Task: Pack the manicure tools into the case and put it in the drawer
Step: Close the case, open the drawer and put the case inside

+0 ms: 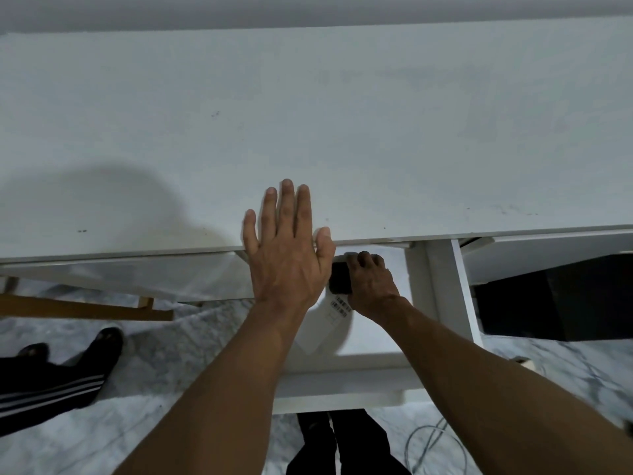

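Note:
A small black case (340, 277) lies inside the open white drawer (359, 368) under the desk's front edge. My right hand (371, 284) is down in the drawer with its fingers closed on the case, covering its right side. My left hand (286, 248) rests flat on the white desk top (308, 114) at its front edge, fingers spread, holding nothing. A white paper with barcodes (339, 308) lies on the drawer floor just below the case.
A black box (555, 296) stands under the desk at the right. A wooden chair frame (85, 308) and another person's legs and shoes (58, 368) are on the marble floor at the left. A cable (428, 443) lies on the floor at the lower right.

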Action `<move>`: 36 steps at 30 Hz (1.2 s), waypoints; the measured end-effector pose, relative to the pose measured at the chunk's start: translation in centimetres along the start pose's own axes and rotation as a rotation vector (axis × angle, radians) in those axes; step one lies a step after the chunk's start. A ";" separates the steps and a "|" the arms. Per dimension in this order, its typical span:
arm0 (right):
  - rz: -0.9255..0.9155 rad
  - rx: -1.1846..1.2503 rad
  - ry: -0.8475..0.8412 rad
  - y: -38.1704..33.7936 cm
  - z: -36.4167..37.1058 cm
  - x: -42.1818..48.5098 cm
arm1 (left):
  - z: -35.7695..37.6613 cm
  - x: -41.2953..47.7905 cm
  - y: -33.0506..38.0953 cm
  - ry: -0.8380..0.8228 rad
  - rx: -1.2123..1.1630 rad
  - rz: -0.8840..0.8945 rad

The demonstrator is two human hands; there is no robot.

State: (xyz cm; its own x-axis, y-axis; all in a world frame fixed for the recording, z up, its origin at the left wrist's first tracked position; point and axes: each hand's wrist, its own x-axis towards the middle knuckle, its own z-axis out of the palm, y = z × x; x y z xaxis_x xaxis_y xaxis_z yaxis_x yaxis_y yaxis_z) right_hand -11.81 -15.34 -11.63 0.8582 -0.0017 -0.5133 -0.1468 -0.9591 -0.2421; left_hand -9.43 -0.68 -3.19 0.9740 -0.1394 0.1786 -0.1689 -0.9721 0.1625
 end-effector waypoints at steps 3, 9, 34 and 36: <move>0.013 -0.046 -0.003 -0.3 -0.6 -0.5 | -0.1 0.0 -0.1 -0.018 0.004 0.000; 0.032 -0.018 0.045 -0.5 -3.1 -4.2 | -1.3 0.0 0.1 -0.154 -0.023 -0.007; -0.051 -0.019 0.209 1.5 1.7 -27.4 | -5.0 -26.2 0.8 -0.365 -0.151 0.122; -0.045 -0.033 0.194 1.8 2.7 -28.2 | -5.0 -26.9 1.3 -0.385 -0.147 0.093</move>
State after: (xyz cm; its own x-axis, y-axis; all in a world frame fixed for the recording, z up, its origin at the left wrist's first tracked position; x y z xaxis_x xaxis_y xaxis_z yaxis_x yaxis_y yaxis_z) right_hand -37.55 -16.25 0.21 0.9426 -0.0101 -0.3337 -0.0927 -0.9682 -0.2324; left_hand -36.61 2.79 -2.90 0.9341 -0.3126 -0.1725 -0.2512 -0.9187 0.3049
